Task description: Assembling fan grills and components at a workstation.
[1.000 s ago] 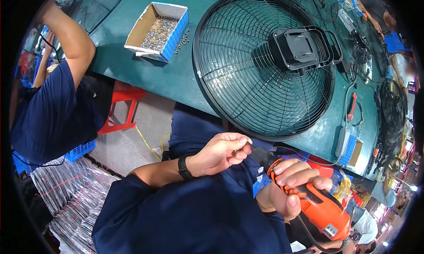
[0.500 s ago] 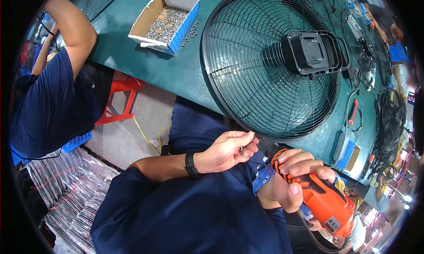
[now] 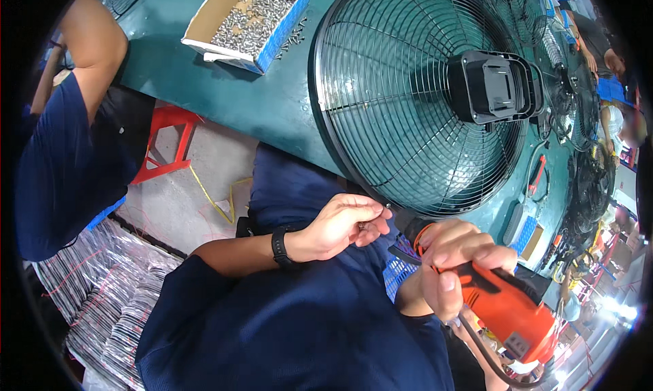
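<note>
— Any packages on the bench?

— One open cardboard box [image 3: 248, 20] stands far left on the green table [image 3: 224, 95]. It is rectangular, with brown flaps, white and blue sides, and is filled with small silver screws.

— Anything else?

— At the right, beyond the fan guard, a smaller blue box [image 3: 527, 234] with a brown inside lies on the table edge.

— Labels or screens?

— A small pale label [image 3: 515, 345] sits on the orange power tool [image 3: 507, 306], near right. No screens.

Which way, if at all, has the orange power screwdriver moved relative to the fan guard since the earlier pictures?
Cannot tell for certain: the camera itself shifted. The orange power screwdriver, in the right hand, remains just below the fan guard's lower rim.
</note>
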A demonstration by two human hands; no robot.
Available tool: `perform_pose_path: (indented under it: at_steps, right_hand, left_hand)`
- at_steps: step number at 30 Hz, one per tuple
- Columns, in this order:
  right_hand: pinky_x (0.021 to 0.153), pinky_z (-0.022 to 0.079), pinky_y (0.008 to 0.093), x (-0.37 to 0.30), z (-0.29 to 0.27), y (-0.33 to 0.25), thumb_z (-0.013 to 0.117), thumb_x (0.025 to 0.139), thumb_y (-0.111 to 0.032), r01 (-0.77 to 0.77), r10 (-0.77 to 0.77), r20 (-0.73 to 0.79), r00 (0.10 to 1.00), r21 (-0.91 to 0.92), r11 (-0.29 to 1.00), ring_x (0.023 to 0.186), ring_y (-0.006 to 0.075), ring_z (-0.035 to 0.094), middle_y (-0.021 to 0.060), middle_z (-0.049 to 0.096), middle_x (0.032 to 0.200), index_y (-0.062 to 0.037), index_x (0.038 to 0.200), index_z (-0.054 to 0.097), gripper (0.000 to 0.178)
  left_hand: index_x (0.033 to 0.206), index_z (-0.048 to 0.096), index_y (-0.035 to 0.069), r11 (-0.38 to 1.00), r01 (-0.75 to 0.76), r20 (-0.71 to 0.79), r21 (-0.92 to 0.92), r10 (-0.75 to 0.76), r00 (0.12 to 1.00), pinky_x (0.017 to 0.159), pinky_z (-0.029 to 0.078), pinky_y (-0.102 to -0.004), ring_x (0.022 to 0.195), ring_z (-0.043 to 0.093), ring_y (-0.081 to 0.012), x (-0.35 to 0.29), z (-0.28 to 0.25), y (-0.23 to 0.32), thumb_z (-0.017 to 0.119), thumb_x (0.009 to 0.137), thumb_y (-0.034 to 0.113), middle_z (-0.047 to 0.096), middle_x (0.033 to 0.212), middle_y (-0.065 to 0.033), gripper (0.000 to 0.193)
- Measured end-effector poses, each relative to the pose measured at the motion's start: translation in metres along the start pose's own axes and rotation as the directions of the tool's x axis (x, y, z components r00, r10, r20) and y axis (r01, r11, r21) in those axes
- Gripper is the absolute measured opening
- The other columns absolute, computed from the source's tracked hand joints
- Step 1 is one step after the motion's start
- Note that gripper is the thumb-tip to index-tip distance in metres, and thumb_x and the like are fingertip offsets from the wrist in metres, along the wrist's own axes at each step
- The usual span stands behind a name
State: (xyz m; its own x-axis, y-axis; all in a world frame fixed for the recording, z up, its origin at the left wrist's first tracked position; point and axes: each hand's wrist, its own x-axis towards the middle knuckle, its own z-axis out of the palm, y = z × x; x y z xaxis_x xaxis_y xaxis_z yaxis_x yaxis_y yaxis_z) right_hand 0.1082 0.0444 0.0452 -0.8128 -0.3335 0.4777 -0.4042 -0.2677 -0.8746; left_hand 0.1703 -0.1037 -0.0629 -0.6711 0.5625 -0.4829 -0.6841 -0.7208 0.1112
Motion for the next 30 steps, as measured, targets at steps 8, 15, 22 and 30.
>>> perform_pose_path:
  at_steps: [8,15,22,30]
  right_hand:
    - [0.056,0.053,0.0379,0.003,0.008,-0.002,0.062,0.07,0.002,-0.017,0.024,0.06,0.998,-0.127,0.992,0.06,0.0242,0.061,0.0127,0.062,0.078,-0.006,0.106,0.04,0.043]
    - [0.049,0.046,0.035,-0.012,0.035,0.002,0.06,0.075,-0.009,0.046,-0.113,-0.344,0.932,-0.196,0.979,0.056,0.0198,0.052,0.0092,0.054,0.072,-0.0045,0.113,0.043,0.042]
    - [0.063,0.049,0.0442,-0.045,-0.022,-0.015,0.055,0.078,-0.005,0.094,-0.045,-0.497,0.866,0.076,0.993,0.066,0.0253,0.055,0.0163,0.055,0.08,-0.0014,0.123,0.04,0.048]
    - [0.061,0.048,0.0404,-0.128,-0.081,-0.071,0.053,0.077,-0.009,0.115,-0.142,-0.735,0.664,-0.087,0.99,0.064,0.0217,0.055,0.0144,0.058,0.082,-0.0017,0.12,0.047,0.044]
  left_hand:
    - [0.103,0.061,-0.004,0.997,0.05,-0.006,0.059,-0.05,0.999,0.054,0.041,-0.025,0.064,0.055,-0.0148,0.0,-0.002,0.007,0.049,0.096,0.014,0.065,0.084,-0.0132,0.023]
    - [0.112,0.059,-0.006,0.992,-0.009,0.045,0.126,0.003,0.999,0.056,0.042,-0.0248,0.067,0.055,-0.014,-0.009,-0.012,0.018,0.049,0.095,0.012,0.065,0.091,-0.0144,0.026]
    - [0.111,0.06,-0.006,0.94,-0.019,-0.057,0.341,0.04,0.998,0.052,0.038,-0.0246,0.064,0.052,-0.0128,-0.026,-0.006,0.043,0.049,0.092,0.012,0.065,0.083,-0.0113,0.028]
    - [0.11,0.06,-0.007,0.868,-0.155,-0.05,0.472,0.202,0.978,0.053,0.039,-0.0242,0.065,0.054,-0.0152,-0.034,0.0,0.054,0.051,0.092,0.011,0.064,0.084,-0.0133,0.027]
